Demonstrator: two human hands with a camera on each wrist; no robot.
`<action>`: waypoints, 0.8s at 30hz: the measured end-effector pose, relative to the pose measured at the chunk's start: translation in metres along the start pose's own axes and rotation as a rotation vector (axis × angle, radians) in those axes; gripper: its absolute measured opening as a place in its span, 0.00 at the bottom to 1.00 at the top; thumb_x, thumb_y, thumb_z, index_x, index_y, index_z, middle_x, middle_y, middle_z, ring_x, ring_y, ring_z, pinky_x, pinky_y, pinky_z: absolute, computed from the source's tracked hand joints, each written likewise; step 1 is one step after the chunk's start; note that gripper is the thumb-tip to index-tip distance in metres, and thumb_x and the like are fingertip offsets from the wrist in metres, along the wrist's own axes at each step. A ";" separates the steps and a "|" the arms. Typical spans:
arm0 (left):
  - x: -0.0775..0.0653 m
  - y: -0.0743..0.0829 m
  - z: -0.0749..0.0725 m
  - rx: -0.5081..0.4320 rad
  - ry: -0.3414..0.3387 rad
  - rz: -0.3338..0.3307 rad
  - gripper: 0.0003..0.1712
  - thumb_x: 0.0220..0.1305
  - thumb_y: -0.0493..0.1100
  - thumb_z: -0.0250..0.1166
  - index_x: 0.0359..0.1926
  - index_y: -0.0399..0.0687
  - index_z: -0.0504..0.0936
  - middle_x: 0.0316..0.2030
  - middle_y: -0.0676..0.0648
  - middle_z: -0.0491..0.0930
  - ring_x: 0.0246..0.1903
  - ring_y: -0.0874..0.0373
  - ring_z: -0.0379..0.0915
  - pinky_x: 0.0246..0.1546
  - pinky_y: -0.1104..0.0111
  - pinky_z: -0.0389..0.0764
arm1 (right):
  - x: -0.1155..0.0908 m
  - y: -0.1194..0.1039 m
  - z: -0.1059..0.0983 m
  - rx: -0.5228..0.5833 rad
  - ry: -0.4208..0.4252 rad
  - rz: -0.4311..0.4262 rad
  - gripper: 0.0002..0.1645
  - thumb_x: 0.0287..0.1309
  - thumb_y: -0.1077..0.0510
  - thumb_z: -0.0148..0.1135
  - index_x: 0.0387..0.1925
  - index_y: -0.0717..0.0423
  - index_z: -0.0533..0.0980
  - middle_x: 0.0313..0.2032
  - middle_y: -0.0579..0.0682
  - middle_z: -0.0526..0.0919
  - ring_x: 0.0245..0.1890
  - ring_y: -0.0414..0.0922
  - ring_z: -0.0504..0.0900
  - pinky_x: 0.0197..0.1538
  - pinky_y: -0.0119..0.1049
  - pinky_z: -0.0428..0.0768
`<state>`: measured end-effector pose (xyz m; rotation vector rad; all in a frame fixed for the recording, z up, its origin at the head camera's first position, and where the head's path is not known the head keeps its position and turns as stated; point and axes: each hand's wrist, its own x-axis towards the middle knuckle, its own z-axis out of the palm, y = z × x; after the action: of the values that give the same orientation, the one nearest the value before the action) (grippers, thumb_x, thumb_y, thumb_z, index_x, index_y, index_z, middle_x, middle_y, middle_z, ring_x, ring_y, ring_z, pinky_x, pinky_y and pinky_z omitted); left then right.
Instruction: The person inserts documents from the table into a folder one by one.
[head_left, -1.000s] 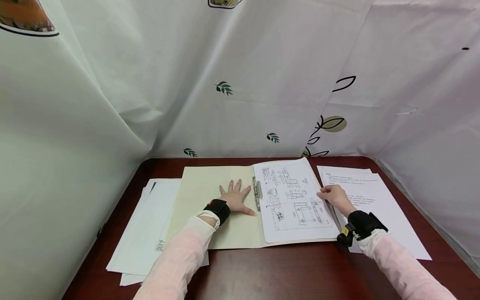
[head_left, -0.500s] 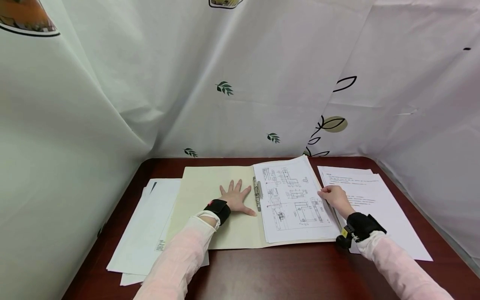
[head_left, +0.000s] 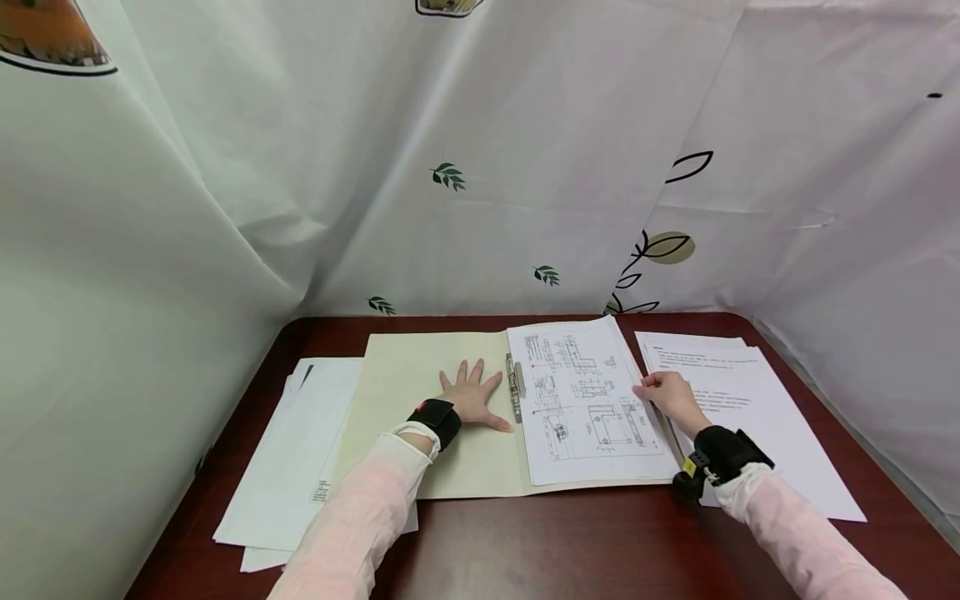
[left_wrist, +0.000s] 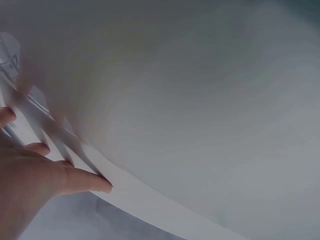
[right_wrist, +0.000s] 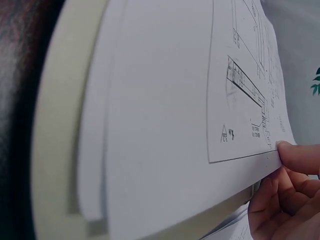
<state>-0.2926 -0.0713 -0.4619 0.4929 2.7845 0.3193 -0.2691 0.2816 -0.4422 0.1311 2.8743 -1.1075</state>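
Observation:
A cream file folder [head_left: 397, 367] lies spread on the table, with a metal clip [head_left: 514, 388] along its fold. Sheets with a technical drawing [head_left: 585, 400] rest on its right half. My left hand [head_left: 471, 400] presses flat on the folder's left cover, fingers spread, thumb close to the clip. My right hand [head_left: 672, 395] pinches the right edge of the top drawing sheet. In the right wrist view the thumb lies on top of the sheet [right_wrist: 160, 125], with curled fingers beneath, and more paper shows under it. The left wrist view is mostly blurred, showing the left hand [left_wrist: 55, 175] low at left.
Loose white sheets [head_left: 292, 450] lie at the left, partly under the folder and the left sleeve. Printed text pages [head_left: 765, 433] lie at the right, beneath the right wrist. The dark red table [head_left: 570, 542] meets a hanging white curtain [head_left: 480, 233] at its back.
The top sheet's far right corner rises slightly at half a second ago and is lower again now. My right hand shifts only a little; the left hand keeps its place.

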 end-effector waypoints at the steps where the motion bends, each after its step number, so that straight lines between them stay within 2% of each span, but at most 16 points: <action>1: 0.000 0.000 0.000 0.002 -0.002 0.001 0.61 0.51 0.71 0.72 0.80 0.58 0.56 0.80 0.38 0.42 0.78 0.34 0.32 0.67 0.28 0.40 | 0.000 0.000 0.000 -0.008 -0.005 0.000 0.14 0.68 0.62 0.59 0.42 0.74 0.74 0.35 0.63 0.78 0.33 0.51 0.73 0.35 0.37 0.70; 8: 0.000 0.000 0.001 -0.003 0.000 0.002 0.61 0.51 0.72 0.72 0.80 0.58 0.56 0.80 0.38 0.41 0.78 0.34 0.31 0.67 0.27 0.39 | 0.000 -0.001 -0.003 -0.063 -0.036 -0.001 0.16 0.66 0.59 0.63 0.41 0.73 0.74 0.33 0.61 0.78 0.33 0.50 0.74 0.34 0.36 0.70; 14: -0.001 -0.001 0.000 -0.002 0.006 -0.005 0.61 0.50 0.72 0.72 0.80 0.58 0.57 0.80 0.38 0.42 0.78 0.33 0.32 0.67 0.27 0.39 | -0.005 -0.011 -0.005 -0.105 -0.041 -0.022 0.24 0.67 0.58 0.62 0.52 0.76 0.69 0.45 0.71 0.77 0.38 0.57 0.78 0.39 0.43 0.77; 18: 0.000 -0.001 -0.001 -0.003 0.007 -0.004 0.62 0.49 0.72 0.73 0.79 0.57 0.58 0.80 0.37 0.43 0.78 0.33 0.32 0.67 0.27 0.39 | -0.012 -0.023 0.000 -0.183 0.008 -0.142 0.25 0.67 0.60 0.62 0.55 0.77 0.69 0.47 0.74 0.74 0.44 0.62 0.75 0.46 0.51 0.75; 22: 0.000 0.001 -0.001 0.005 0.010 -0.008 0.62 0.49 0.72 0.73 0.79 0.57 0.59 0.80 0.37 0.44 0.78 0.33 0.33 0.67 0.27 0.40 | -0.017 -0.031 0.009 -0.310 0.128 -0.288 0.24 0.63 0.62 0.67 0.52 0.78 0.73 0.48 0.74 0.72 0.49 0.67 0.69 0.50 0.57 0.71; 24: 0.000 0.003 -0.002 0.016 0.010 -0.009 0.62 0.49 0.72 0.73 0.79 0.57 0.58 0.80 0.38 0.44 0.78 0.33 0.33 0.67 0.27 0.40 | -0.019 -0.033 0.011 -0.332 0.156 -0.332 0.23 0.61 0.63 0.68 0.51 0.77 0.73 0.49 0.74 0.71 0.51 0.67 0.68 0.52 0.59 0.71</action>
<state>-0.2925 -0.0690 -0.4594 0.4831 2.8001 0.2988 -0.2532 0.2484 -0.4269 -0.2986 3.2536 -0.6583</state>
